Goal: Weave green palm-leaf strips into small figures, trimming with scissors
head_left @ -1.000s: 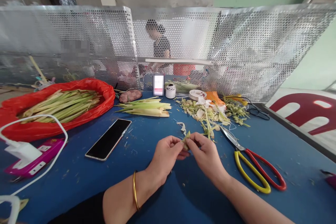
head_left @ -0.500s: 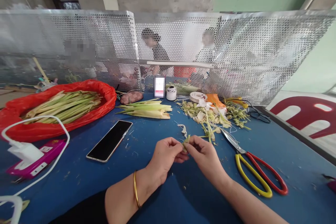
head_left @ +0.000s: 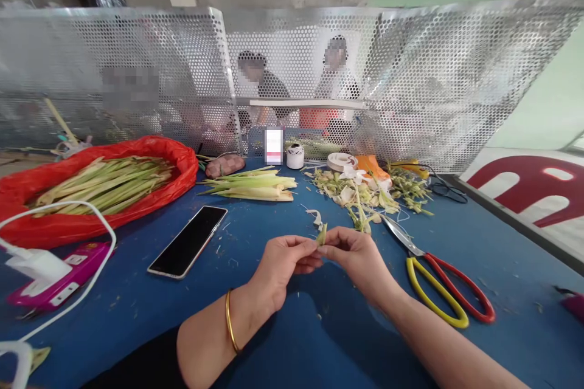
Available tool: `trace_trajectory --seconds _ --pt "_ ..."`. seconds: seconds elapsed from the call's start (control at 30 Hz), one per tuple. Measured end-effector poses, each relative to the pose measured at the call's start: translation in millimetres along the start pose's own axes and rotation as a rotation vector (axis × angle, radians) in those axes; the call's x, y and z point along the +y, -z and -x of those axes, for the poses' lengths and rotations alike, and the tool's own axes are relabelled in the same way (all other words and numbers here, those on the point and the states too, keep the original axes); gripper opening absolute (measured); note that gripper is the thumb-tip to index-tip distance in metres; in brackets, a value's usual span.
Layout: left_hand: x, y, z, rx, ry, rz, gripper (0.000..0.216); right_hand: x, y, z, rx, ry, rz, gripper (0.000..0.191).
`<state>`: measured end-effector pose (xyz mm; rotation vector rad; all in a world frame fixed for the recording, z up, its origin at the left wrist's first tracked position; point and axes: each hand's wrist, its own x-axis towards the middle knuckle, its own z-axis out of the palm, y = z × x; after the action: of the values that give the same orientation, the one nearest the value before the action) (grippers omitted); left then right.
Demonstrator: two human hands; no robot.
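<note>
Between the fingertips of both hands is a small green folded piece of plant leaf (head_left: 322, 235). My left hand (head_left: 289, 261), with a gold bangle at its wrist, pinches it from the left. From the other side my right hand (head_left: 349, 252) grips it with thumb and forefinger. Just beyond lies a pale curled scrap (head_left: 316, 217) on the blue table (head_left: 255, 328). Scissors (head_left: 422, 252) with one yellow and one red handle rest to the right of my right hand. A bundle of pale green leaf stalks (head_left: 255, 185) lies farther back.
A red plastic bag (head_left: 185, 164) holding long leaves stands at left, near a purple power strip (head_left: 75, 279) and a black phone (head_left: 189, 242). Leaf scraps (head_left: 349, 188), a tape roll (head_left: 341, 161) and a white jar (head_left: 295, 157) stand before a perforated metal screen (head_left: 292, 30). Two people sit behind it.
The leaf piece stands more upright between my fingertips, and my hands have shifted slightly. The view has tilted a little. A person behind the screen has moved to the left.
</note>
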<state>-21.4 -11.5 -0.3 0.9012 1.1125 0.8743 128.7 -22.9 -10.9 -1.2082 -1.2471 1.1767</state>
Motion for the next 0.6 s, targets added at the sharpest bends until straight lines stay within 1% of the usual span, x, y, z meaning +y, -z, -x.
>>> trace_trajectory --seconds 0.17,0.27,0.33,0.37,0.43,0.5,0.53,0.57,0.6 --pt "-5 -3 0 0.035 -0.02 0.011 0.023 3 -2 1 0.067 -0.008 -0.047 0.016" --pt "-10 -5 0 0.051 -0.01 0.081 0.024 5 -8 2 0.098 -0.004 -0.091 0.017" --pt "-13 -5 0 0.053 -0.005 0.115 0.023 4 -11 2 0.099 0.017 -0.091 0.019" --pt "-13 -5 -1 0.053 -0.007 0.122 0.022 1 -11 2 0.083 0.027 -0.054 0.02" --pt "-13 -4 -2 0.056 -0.014 0.121 0.02 -9 -4 3 0.005 0.051 0.137 0.02" --pt "-11 -3 -3 0.08 -0.019 0.109 0.019 -23 13 9 -0.084 0.082 0.489 0.017" --pt "-10 -3 -4 0.095 -0.019 0.101 0.019 -29 26 13 -0.091 0.114 0.694 0.015" --pt "-8 -2 -4 0.108 -0.018 0.093 0.018 -33 41 20 -0.03 0.132 0.892 0.014" --pt "-6 -2 -4 0.118 -0.019 0.088 0.017 -34 57 27 0.076 0.121 1.089 0.015"
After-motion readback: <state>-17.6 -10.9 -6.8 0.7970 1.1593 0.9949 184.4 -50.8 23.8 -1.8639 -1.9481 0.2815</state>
